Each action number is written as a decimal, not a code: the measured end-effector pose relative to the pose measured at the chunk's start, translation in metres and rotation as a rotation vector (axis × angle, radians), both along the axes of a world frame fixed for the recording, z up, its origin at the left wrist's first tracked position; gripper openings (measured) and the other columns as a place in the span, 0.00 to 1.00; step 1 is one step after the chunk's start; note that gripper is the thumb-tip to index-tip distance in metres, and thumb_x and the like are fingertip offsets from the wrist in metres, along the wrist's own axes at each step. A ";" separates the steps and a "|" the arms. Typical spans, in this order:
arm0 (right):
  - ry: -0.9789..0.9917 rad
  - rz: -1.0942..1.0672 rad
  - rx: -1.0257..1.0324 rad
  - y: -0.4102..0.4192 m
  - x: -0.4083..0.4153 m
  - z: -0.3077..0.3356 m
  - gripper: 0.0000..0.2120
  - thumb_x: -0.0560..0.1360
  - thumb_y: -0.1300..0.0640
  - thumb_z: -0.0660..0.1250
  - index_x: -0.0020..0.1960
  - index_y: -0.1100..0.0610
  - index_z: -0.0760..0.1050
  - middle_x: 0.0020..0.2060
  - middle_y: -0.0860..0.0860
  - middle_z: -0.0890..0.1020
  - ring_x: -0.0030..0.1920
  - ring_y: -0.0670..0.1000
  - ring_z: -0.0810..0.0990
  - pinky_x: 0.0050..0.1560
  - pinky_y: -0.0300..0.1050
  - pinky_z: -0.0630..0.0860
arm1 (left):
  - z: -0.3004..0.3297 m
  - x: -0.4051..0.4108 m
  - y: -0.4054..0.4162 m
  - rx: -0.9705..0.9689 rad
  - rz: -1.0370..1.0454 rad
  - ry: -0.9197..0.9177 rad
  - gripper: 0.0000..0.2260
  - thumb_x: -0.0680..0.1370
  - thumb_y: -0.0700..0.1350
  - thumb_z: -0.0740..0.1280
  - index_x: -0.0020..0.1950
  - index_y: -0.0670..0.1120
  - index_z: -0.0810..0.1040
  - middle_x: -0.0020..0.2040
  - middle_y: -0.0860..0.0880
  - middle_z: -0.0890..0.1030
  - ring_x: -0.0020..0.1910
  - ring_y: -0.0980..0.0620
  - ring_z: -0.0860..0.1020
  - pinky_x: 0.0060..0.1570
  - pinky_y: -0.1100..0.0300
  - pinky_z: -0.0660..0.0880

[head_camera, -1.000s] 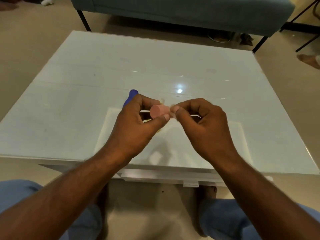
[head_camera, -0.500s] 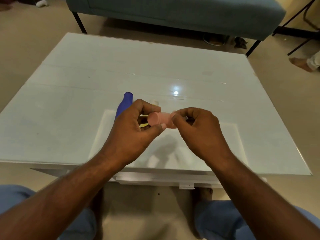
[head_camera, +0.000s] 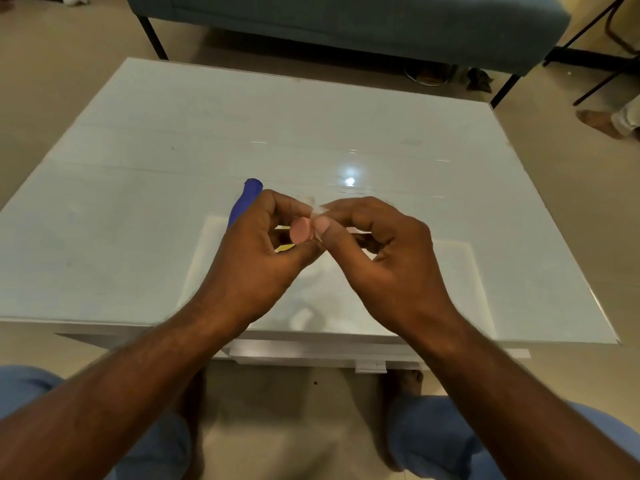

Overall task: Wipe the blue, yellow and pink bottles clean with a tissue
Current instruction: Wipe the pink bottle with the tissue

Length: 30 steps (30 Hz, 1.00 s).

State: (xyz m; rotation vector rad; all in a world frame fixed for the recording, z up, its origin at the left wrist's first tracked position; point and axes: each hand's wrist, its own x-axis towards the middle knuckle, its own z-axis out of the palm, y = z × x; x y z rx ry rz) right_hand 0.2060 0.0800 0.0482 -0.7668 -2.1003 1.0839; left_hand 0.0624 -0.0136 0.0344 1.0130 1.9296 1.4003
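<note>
My left hand (head_camera: 258, 258) grips a small pink bottle (head_camera: 302, 231) between thumb and fingers, its round end turned toward me. My right hand (head_camera: 377, 258) pinches a small piece of white tissue (head_camera: 320, 211) against the bottle's right side. Both hands hover above the white table (head_camera: 346, 119). The blue bottle (head_camera: 246, 199) lies on the table just behind my left hand, mostly hidden by it. A sliver of the yellow bottle (head_camera: 284, 248) shows under my left hand's fingers.
A teal sofa (head_camera: 346, 22) on dark legs stands beyond the table's far edge. Another person's foot (head_camera: 599, 123) rests on the floor at the right. My knees in blue trousers sit below the table's near edge.
The pink bottle has turned in my left hand, its round end now facing me. My right hand's fingers have shifted with the tissue along the bottle.
</note>
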 end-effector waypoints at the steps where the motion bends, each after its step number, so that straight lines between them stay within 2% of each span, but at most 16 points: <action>1: -0.008 -0.014 -0.009 0.002 0.000 0.000 0.07 0.82 0.53 0.72 0.53 0.53 0.88 0.49 0.44 0.88 0.53 0.42 0.86 0.51 0.33 0.82 | 0.001 0.000 -0.001 -0.001 -0.002 -0.016 0.17 0.74 0.55 0.75 0.60 0.54 0.78 0.55 0.56 0.84 0.54 0.56 0.84 0.54 0.60 0.82; 5: -0.229 -0.145 -0.124 0.021 0.004 -0.002 0.10 0.83 0.48 0.69 0.53 0.49 0.89 0.44 0.42 0.88 0.46 0.40 0.85 0.48 0.36 0.78 | 0.004 -0.001 0.000 0.036 -0.010 -0.130 0.21 0.77 0.49 0.74 0.69 0.52 0.75 0.57 0.53 0.86 0.54 0.55 0.85 0.57 0.55 0.82; 8: -0.084 -0.088 -0.125 0.014 0.002 -0.002 0.08 0.82 0.54 0.71 0.58 0.52 0.87 0.48 0.43 0.88 0.50 0.42 0.86 0.50 0.34 0.81 | 0.010 -0.005 0.003 0.059 0.036 -0.274 0.16 0.82 0.49 0.67 0.69 0.49 0.77 0.58 0.51 0.86 0.55 0.51 0.85 0.60 0.49 0.81; 10: 0.007 0.007 -0.105 0.004 0.000 -0.003 0.10 0.81 0.56 0.74 0.62 0.53 0.85 0.54 0.43 0.86 0.56 0.44 0.85 0.55 0.35 0.82 | 0.012 -0.007 0.004 0.075 0.071 -0.408 0.13 0.84 0.49 0.63 0.67 0.49 0.79 0.57 0.49 0.86 0.56 0.50 0.85 0.61 0.50 0.81; 12: 0.041 0.115 -0.113 -0.003 -0.002 -0.007 0.20 0.78 0.53 0.78 0.68 0.54 0.80 0.60 0.45 0.83 0.63 0.47 0.83 0.62 0.39 0.82 | 0.014 -0.009 0.004 0.073 0.111 -0.517 0.14 0.85 0.49 0.61 0.67 0.48 0.79 0.58 0.46 0.86 0.57 0.48 0.85 0.56 0.54 0.82; 14: -0.014 0.201 -0.069 -0.005 -0.001 -0.008 0.34 0.74 0.46 0.79 0.76 0.53 0.73 0.69 0.43 0.78 0.71 0.47 0.78 0.69 0.42 0.79 | 0.015 -0.009 0.002 0.072 0.125 -0.597 0.15 0.85 0.49 0.61 0.69 0.46 0.77 0.59 0.44 0.85 0.56 0.47 0.85 0.50 0.57 0.83; 15: -0.053 0.232 -0.026 -0.006 -0.002 -0.008 0.39 0.73 0.44 0.79 0.80 0.52 0.69 0.74 0.43 0.75 0.75 0.46 0.74 0.73 0.43 0.76 | 0.015 -0.009 0.001 0.073 0.118 -0.616 0.15 0.85 0.48 0.61 0.69 0.45 0.77 0.58 0.44 0.85 0.56 0.46 0.85 0.50 0.57 0.83; 17: -0.103 0.251 0.088 -0.006 -0.003 -0.008 0.42 0.75 0.44 0.78 0.83 0.54 0.65 0.80 0.45 0.69 0.80 0.44 0.68 0.78 0.43 0.71 | 0.015 -0.008 0.001 0.072 0.091 -0.637 0.14 0.85 0.47 0.60 0.67 0.44 0.78 0.58 0.42 0.85 0.56 0.45 0.85 0.53 0.55 0.83; 18: -0.104 0.243 0.141 -0.005 -0.003 -0.009 0.40 0.76 0.46 0.77 0.83 0.55 0.65 0.81 0.46 0.69 0.81 0.43 0.66 0.78 0.42 0.70 | 0.014 -0.008 0.000 0.075 0.076 -0.651 0.14 0.85 0.47 0.60 0.66 0.43 0.79 0.57 0.42 0.85 0.56 0.45 0.85 0.53 0.54 0.83; 20: -0.052 0.215 0.196 -0.002 -0.004 -0.011 0.32 0.78 0.52 0.77 0.79 0.57 0.72 0.79 0.48 0.73 0.79 0.44 0.70 0.76 0.42 0.73 | 0.014 -0.008 0.000 0.091 0.036 -0.644 0.13 0.85 0.44 0.59 0.63 0.42 0.80 0.54 0.42 0.85 0.53 0.46 0.84 0.53 0.55 0.82; 23: 0.080 0.117 0.162 0.004 -0.003 -0.011 0.19 0.79 0.58 0.77 0.69 0.58 0.83 0.68 0.50 0.83 0.70 0.44 0.80 0.69 0.44 0.80 | 0.014 -0.004 0.001 0.094 0.011 -0.549 0.12 0.85 0.43 0.61 0.64 0.44 0.81 0.55 0.45 0.86 0.55 0.47 0.85 0.58 0.53 0.81; 27: 0.145 0.071 0.175 0.006 -0.001 -0.006 0.11 0.77 0.57 0.79 0.59 0.59 0.87 0.55 0.49 0.88 0.58 0.48 0.87 0.57 0.46 0.85 | 0.014 -0.001 0.002 0.113 0.060 -0.528 0.14 0.85 0.45 0.61 0.67 0.45 0.79 0.57 0.45 0.86 0.56 0.48 0.85 0.61 0.51 0.80; 30: 0.158 0.102 0.127 0.002 -0.001 -0.005 0.09 0.78 0.60 0.77 0.57 0.60 0.87 0.50 0.50 0.88 0.52 0.50 0.87 0.51 0.42 0.85 | 0.017 -0.007 0.003 0.126 0.159 -0.668 0.16 0.86 0.47 0.59 0.71 0.43 0.76 0.56 0.46 0.87 0.54 0.49 0.86 0.55 0.55 0.83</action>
